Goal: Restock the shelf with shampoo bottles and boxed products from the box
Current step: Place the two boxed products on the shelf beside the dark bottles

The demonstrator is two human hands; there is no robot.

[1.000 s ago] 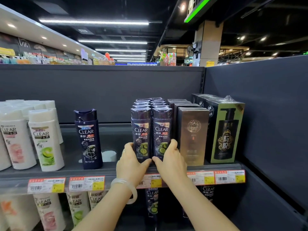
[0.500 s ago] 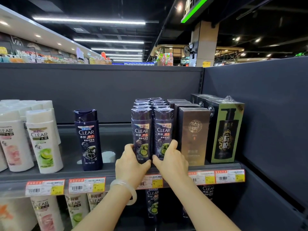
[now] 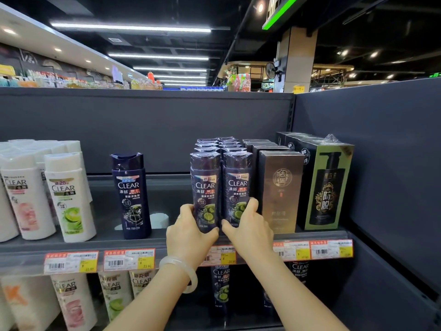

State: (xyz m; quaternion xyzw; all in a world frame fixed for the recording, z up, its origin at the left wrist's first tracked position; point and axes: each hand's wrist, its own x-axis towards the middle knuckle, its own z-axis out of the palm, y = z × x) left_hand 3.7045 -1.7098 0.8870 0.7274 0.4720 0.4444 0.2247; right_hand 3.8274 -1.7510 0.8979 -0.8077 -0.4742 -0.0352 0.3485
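Note:
Two rows of shrink-wrapped dark purple Clear shampoo bottles (image 3: 220, 185) stand on the grey shelf (image 3: 100, 237), right of its middle. My left hand (image 3: 189, 231) grips the base of the front left bottle (image 3: 205, 189). My right hand (image 3: 248, 226) grips the base of the front right bottle (image 3: 237, 185), fingers between it and the bronze boxes (image 3: 279, 187). A white bangle (image 3: 181, 271) sits on my left wrist. The supply box is out of view.
A lone dark blue Clear bottle (image 3: 132, 194) stands left of my hands, with white Clear bottles (image 3: 66, 194) further left. Green-and-black boxed products (image 3: 327, 182) fill the right end against the side panel. Price tags (image 3: 128, 259) line the shelf edge; more bottles sit below.
Both hands stay on the front pair of purple bottles. The view has shifted slightly; nothing else on the shelf has moved.

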